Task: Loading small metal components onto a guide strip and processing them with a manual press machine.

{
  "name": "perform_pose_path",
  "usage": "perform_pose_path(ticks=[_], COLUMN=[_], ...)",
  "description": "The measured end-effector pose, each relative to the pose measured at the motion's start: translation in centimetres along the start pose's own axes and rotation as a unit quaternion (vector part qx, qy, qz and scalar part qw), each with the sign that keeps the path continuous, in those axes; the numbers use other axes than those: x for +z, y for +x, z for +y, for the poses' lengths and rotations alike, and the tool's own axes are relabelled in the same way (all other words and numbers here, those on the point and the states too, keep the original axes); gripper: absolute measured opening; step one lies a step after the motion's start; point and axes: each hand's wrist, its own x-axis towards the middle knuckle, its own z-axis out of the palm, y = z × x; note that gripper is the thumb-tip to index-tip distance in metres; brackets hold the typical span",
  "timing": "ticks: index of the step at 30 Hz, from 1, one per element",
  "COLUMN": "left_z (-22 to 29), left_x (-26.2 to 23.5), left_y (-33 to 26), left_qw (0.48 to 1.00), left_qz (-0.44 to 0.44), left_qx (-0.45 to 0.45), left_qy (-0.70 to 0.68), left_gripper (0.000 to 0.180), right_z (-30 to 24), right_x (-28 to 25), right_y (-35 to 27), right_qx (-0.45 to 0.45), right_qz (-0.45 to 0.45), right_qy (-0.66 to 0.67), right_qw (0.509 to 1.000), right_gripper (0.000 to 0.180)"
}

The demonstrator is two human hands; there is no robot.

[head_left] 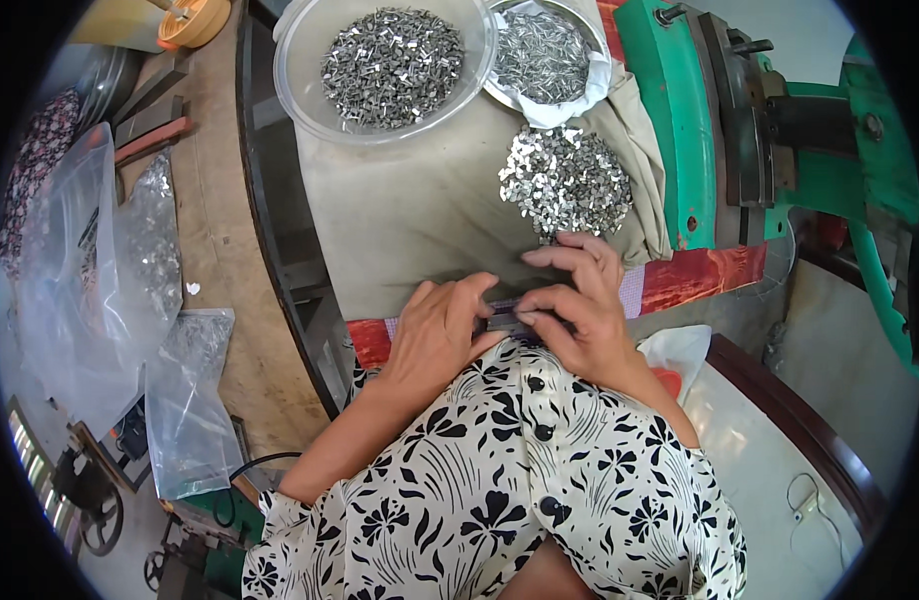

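My left hand (438, 322) is at the near edge of the cloth-covered table, its fingers and thumb curled round a small dark-grey metal piece (502, 321). Close beside it, my right hand (583, 312) pinches with thumb and index finger at the right end of that piece. Whatever lies between those right fingertips is too small to make out. The other right fingers are bent and reach toward a loose heap of small shiny metal pieces (568, 182) lying on the olive cloth (400, 220).
Beyond stand a clear plastic tub (288, 85) of small metal pieces and a lined bowl (606, 85) of thin metal pins. A green machine (670, 120) rises on the right. Clear plastic bags (190, 400) and metal bars (152, 118) lie on the wooden bench (220, 230) at left.
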Motion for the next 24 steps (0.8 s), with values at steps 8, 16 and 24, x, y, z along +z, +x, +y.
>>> perform_pose_path(ticks=[8, 16, 24], left_z=[0.5, 0.8, 0.7], left_x=[-0.2, -0.7, -0.4], left_y=[0.5, 0.9, 0.7], left_qw=[0.999, 0.997, 0.997], left_qz=[-0.011, -0.032, -0.024], left_qx=[-0.040, -0.070, -0.074], left_qy=[-0.013, -0.019, -0.026], left_gripper=[0.063, 0.061, 0.061], right_z=[-0.8, -1.1, -1.1], right_x=[0.8, 1.3, 1.6], right_y=[-0.4, -0.1, -0.3], right_qx=[-0.018, -0.025, -0.030], right_qz=[-0.011, -0.003, -0.001], right_qy=[-0.064, -0.095, -0.110], right_qw=[0.998, 0.995, 0.993], right_gripper=[0.013, 0.016, 0.012])
